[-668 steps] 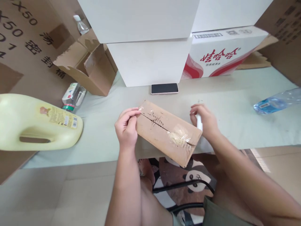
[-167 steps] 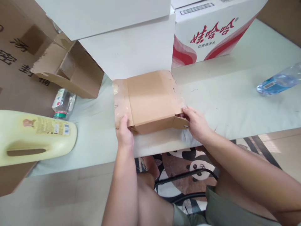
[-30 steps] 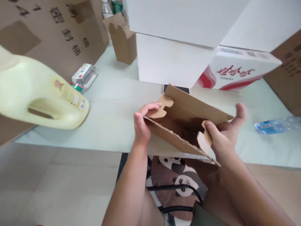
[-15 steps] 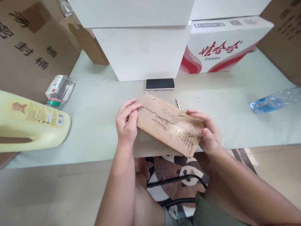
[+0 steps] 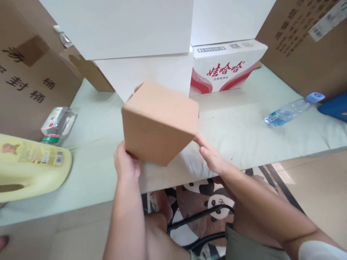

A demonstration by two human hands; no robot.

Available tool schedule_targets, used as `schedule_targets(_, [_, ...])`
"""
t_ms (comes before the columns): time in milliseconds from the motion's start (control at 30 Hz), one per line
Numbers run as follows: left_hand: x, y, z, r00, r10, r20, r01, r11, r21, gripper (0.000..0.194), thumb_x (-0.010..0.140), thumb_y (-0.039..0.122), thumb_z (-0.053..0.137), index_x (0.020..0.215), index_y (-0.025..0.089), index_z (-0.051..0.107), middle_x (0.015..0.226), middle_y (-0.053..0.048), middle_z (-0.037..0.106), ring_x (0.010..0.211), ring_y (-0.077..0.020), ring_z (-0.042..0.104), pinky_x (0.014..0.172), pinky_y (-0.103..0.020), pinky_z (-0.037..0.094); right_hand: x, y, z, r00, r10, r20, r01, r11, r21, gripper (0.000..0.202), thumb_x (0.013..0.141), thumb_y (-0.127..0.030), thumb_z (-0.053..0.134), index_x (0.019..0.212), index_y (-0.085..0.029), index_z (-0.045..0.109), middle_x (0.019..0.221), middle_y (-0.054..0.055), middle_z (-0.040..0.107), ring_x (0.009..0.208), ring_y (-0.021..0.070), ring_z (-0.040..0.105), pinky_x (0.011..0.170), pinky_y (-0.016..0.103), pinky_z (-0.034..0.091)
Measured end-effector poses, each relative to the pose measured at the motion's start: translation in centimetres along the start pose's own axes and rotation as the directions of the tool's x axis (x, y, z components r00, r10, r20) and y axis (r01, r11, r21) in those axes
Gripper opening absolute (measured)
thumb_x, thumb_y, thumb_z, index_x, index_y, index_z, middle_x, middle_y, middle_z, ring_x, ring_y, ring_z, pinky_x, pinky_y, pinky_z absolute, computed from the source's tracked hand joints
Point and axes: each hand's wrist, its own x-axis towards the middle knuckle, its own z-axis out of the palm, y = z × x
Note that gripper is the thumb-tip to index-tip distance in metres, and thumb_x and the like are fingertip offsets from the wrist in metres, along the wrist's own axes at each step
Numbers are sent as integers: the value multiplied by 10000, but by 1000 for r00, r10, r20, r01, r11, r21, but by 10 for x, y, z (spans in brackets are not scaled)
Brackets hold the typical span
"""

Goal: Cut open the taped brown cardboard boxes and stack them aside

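Note:
A brown cardboard box (image 5: 159, 122) is held up, tilted, above the green cloth between my hands, with plain faces showing. My left hand (image 5: 126, 162) grips its lower left side, the fingers partly hidden beneath it. At the right lower corner, my right hand (image 5: 210, 153) touches the box with its fingers; their tips are partly hidden behind the edge.
White boxes (image 5: 141, 72) stand at the back, beside a red-and-white carton (image 5: 219, 72). A yellow jug (image 5: 35, 168) and a clear bottle (image 5: 58, 121) lie at the left. A water bottle (image 5: 287, 112) lies at the right, near a blue object (image 5: 336, 106).
The box has been lifted and turned, so its torn, taped face no longer shows. Both hands have moved lower around it. The view has shifted, and the phone and metal tool are no longer visible.

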Motion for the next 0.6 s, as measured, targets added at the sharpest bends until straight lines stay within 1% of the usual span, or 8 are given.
schedule_targets(100, [-8,-9,-2,965,-203,163,185,975,123,456,903,597,573,771,173,677,635,-37,638,505,-136,566,422,-218,391,-2,0,-2,998,11,-57,-9,1000,19,686,941,-665,470,1560,-402,336,1705,-32,205,1575,272,212,1253,535,285])
schedule_targets(167, [-14,-14,-6,887,-355,297,281,923,262,495,856,646,617,719,173,667,516,-26,569,393,-137,508,350,-224,299,-3,3,-6,989,3,-151,-1,1000,14,682,933,-634,511,1548,-382,358,1686,-16,269,1556,266,269,1260,510,293])
schedule_targets(333, [-24,-19,-11,456,-703,546,279,695,663,247,800,387,776,713,162,722,652,-96,715,373,-161,588,316,-217,246,-1,2,-15,955,50,-291,-49,999,11,403,919,-540,589,1255,-323,644,1563,22,491,1482,290,416,1232,522,338])
schedule_targets(367, [-23,-20,-10,455,-708,540,229,679,697,222,797,343,780,700,151,727,666,-108,724,368,-152,577,333,-219,292,0,0,-16,957,61,-283,-59,998,17,350,910,-518,616,1188,-314,674,1563,26,492,1486,295,410,1222,528,346])
schedule_targets(400, [-22,-20,-9,515,-676,527,184,688,702,202,793,315,783,699,143,733,670,-111,725,374,-144,568,358,-221,341,1,-2,-16,960,68,-271,-65,998,20,314,902,-500,638,1144,-307,691,1569,30,487,1493,297,399,1217,531,348])
schedule_targets(500, [-16,-21,-3,841,-299,452,25,854,519,201,777,324,803,909,179,763,937,-123,757,676,-177,695,526,-219,494,2,-10,-14,979,79,-186,-76,997,22,292,895,-486,660,1121,-307,706,1579,39,475,1503,294,384,1209,535,348])
schedule_targets(533, [-15,-20,-1,899,-130,417,-58,911,409,304,767,349,815,1033,217,745,1122,-122,732,890,-202,716,632,-225,537,2,-12,-13,987,78,-141,-76,997,22,298,896,-493,658,1125,-309,708,1580,40,474,1504,296,383,1206,536,350])
schedule_targets(600, [-14,-18,1,911,107,398,-201,959,202,528,743,408,836,1227,299,655,1434,-92,571,1268,-242,591,877,-274,547,2,-16,-12,996,78,-53,-77,997,22,308,901,-507,648,1131,-313,713,1578,38,478,1508,297,377,1201,533,356])
